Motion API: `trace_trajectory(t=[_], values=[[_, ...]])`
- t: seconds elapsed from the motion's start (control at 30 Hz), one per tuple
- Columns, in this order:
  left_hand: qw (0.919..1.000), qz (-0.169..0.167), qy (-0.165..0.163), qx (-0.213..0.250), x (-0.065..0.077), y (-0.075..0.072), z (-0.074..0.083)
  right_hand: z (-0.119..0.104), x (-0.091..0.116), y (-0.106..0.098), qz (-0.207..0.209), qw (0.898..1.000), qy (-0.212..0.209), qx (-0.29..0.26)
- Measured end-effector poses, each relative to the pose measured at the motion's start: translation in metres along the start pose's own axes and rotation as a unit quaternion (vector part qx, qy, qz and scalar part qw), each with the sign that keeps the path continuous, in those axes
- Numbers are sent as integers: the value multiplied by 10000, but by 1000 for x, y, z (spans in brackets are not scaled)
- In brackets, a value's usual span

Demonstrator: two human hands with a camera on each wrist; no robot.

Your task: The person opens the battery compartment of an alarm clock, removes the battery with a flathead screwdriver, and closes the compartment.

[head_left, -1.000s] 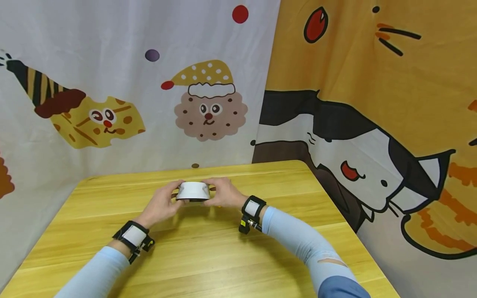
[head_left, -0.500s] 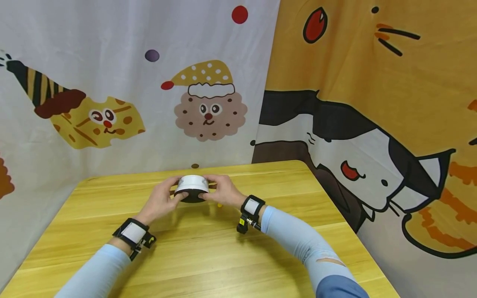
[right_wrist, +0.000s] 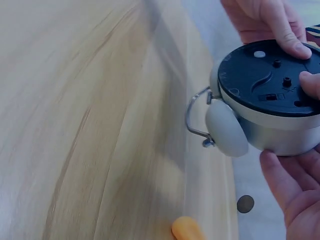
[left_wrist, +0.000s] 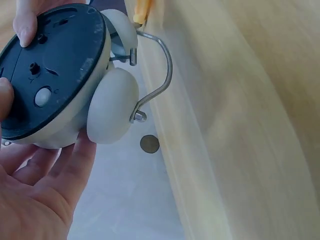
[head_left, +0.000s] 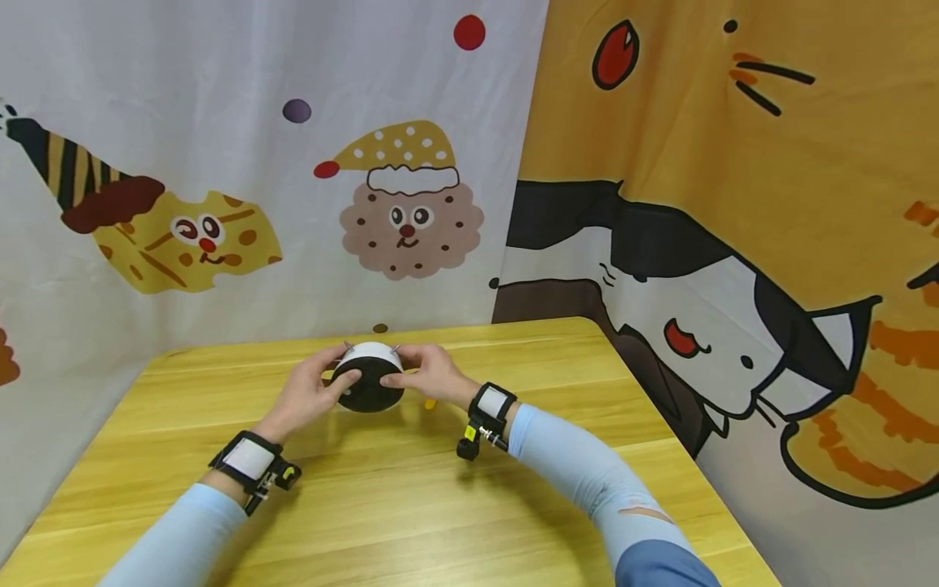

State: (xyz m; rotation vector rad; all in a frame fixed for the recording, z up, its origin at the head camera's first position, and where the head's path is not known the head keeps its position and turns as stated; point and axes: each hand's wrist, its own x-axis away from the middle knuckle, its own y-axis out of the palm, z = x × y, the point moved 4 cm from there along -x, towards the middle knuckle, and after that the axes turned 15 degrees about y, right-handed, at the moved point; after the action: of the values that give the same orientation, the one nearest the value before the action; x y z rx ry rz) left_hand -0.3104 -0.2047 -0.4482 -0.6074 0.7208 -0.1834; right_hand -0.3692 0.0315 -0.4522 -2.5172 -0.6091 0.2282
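L hand + R hand: gripping twin-bell clock, inverted
Thumbs are pressing its black back, facing the person; fingers are supporting the case. Clock is sitting btwn hands, neither nearer; bells are pointing toward bench. Orange item is lying near R hand.

Left hand on one side, right hand on the other, and we see them grip a round black-and-white object, thumbs on its black face! Just below the right hand we spot a small orange bit on the wooden table; both wrists wear black bands, and beyond we have cartoon-printed cloth.
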Motion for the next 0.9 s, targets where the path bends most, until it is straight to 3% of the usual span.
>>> trace_trajectory(t=[0.23, 0.47, 0.9], values=[[9988, -66, -461, -177, 2, -3, -2, -1, -3, 4, -197, 9966, 598, -526], [9954, -66, -947, -126, 0, -4, -7, -2, -3, 7, -408, 9828, 1231, -1312], [9876, -248, -1534, 223, 2, -2, -18, 5, -5, 16, -331, 9768, 1600, -1382]])
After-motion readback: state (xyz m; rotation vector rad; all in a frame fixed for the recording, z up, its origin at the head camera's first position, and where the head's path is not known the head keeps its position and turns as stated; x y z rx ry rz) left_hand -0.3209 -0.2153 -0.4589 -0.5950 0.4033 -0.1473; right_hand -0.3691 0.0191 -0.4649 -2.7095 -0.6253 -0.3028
